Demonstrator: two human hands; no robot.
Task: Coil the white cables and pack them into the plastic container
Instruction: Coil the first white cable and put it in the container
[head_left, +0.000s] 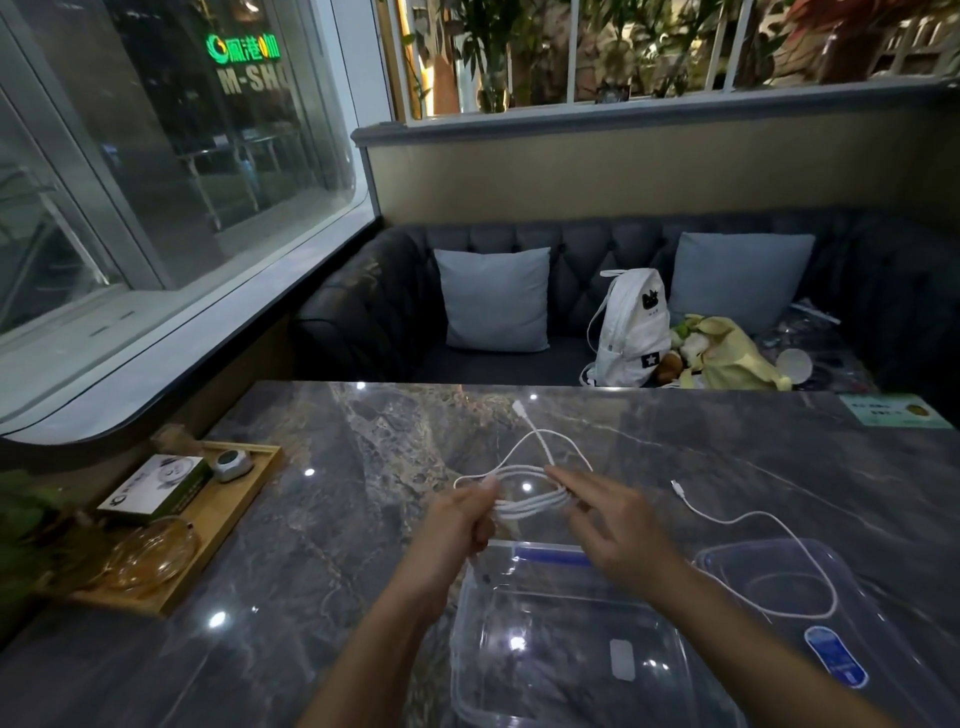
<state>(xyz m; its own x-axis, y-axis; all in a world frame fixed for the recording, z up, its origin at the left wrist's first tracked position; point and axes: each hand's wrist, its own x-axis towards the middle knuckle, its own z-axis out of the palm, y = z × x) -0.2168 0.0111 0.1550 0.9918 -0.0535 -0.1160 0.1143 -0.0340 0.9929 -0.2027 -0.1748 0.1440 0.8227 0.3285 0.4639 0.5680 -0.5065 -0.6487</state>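
A white cable (527, 501), folded into several loops, hangs between my hands above the marble table (322, 519). My left hand (462, 519) is closed on the loops' left end. My right hand (608, 525) has its fingers spread at the right end, fingertips touching the strands. One plug end (519, 407) of this cable sticks out toward the far side. A second white cable (748, 519) lies loose on the table at the right, trailing over a clear lid (831, 623). The clear plastic container (561, 649) stands open under my wrists, with nothing visible inside.
A wooden tray (208, 525) at the left table edge carries a box, a small grey device and an amber glass dish. Across the table a dark sofa holds grey cushions, a white backpack (631, 327) and a yellow bag. A window runs along the left.
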